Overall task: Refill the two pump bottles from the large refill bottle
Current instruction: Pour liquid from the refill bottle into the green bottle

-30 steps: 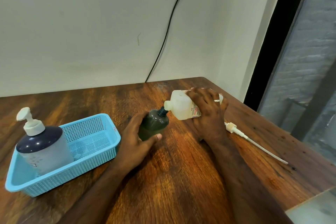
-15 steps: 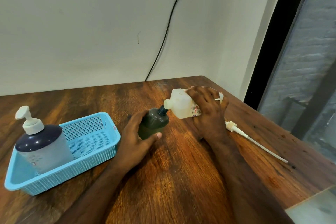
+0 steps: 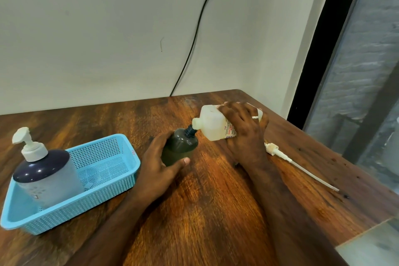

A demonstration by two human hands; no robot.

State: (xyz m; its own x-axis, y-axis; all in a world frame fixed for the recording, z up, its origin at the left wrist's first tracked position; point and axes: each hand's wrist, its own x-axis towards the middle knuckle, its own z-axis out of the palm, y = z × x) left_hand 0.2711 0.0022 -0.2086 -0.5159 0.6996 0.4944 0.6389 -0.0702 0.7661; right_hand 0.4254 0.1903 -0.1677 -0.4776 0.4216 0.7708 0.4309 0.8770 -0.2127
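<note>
My left hand (image 3: 159,162) grips a small dark green bottle (image 3: 180,147) standing on the wooden table (image 3: 205,211), its pump removed and its neck open. My right hand (image 3: 244,131) holds the white refill bottle (image 3: 212,123) tipped on its side, its open spout touching the dark bottle's neck. The removed white pump with its long dip tube (image 3: 289,160) lies on the table to the right of my right hand. A second pump bottle (image 3: 43,173), dark-topped with a white pump head, stands in the left end of a blue basket (image 3: 112,190).
A black cable (image 3: 194,34) runs down the white wall to the table's back edge. The table's right edge lies close behind the pump tube, with a dark frame and a window beyond. A pale surface (image 3: 371,246) shows at the bottom right corner.
The refill bottle's rear has risen slightly, tipping it a bit more toward the dark bottle. Both hands keep their grips in the same places.
</note>
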